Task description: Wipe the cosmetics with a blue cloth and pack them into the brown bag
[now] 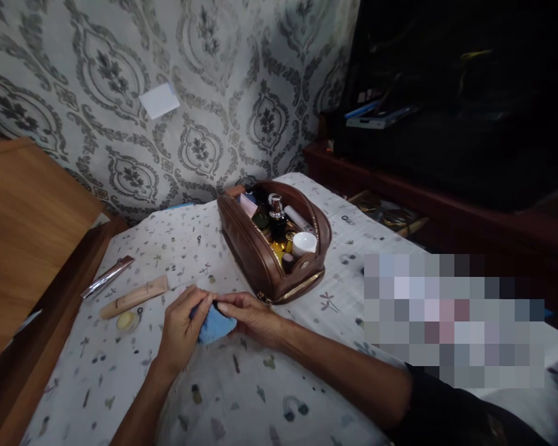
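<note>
Both my hands are together above the patterned sheet, in front of the bag. My left hand [181,322] is closed on one side of a small blue cloth [216,325]. From the right, my right hand [251,316] pinches the cloth's upper edge. Something dark shows between the fingers at the cloth; what it is I cannot make out. Just beyond my right hand stands a brown toiletry bag [246,248], unzipped, with a white jar [304,243], a dark bottle with a silver cap [276,214] and several other cosmetics inside.
Left of my hands lie a beige tube [134,297], a small jar with pale yellow contents [127,320] and a shiny pinkish slim case [106,277]. A wooden board [32,223] borders the left side. Dark furniture [376,179] stands at the right. A blurred-out patch covers the sheet at right.
</note>
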Demonstrator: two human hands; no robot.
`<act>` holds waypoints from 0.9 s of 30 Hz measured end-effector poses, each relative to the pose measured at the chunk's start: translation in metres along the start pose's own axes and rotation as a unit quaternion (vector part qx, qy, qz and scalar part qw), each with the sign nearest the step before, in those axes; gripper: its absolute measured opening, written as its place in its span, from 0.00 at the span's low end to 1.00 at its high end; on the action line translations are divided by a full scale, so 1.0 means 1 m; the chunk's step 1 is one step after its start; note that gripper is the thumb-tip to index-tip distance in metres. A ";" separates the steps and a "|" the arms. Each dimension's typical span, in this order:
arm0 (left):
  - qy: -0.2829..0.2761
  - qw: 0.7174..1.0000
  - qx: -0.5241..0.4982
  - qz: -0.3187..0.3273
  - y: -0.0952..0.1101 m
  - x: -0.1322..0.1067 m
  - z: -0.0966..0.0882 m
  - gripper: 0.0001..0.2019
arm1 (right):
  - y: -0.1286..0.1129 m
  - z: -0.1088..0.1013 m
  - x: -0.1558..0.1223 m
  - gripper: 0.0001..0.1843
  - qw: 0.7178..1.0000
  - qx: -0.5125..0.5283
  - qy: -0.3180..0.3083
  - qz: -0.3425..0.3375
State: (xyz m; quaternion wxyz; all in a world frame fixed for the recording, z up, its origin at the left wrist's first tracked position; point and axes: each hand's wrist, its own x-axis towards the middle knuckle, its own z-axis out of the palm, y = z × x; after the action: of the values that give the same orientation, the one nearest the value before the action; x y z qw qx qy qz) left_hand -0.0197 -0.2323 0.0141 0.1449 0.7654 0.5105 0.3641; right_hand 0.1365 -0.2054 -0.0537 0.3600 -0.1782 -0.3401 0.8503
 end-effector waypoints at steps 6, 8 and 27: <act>0.043 0.981 -0.132 -0.137 -0.008 0.000 0.003 0.13 | -0.001 -0.002 0.000 0.30 1.000 -0.007 0.009 -0.004; 0.067 0.960 -0.205 -0.179 -0.013 0.000 0.008 0.14 | -0.002 -0.001 0.001 0.28 1.000 -0.001 0.006 -0.006; 0.024 1.000 0.008 -0.002 -0.011 -0.016 0.022 0.20 | -0.007 0.010 -0.004 0.25 0.998 -0.018 0.055 0.008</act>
State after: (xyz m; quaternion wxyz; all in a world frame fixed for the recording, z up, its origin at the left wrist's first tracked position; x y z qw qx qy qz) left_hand -0.0151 -0.2382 -0.0143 0.1271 0.7568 0.5178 0.3781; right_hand 0.1375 -0.2092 -0.0413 0.3683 -0.2337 -0.3340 0.8356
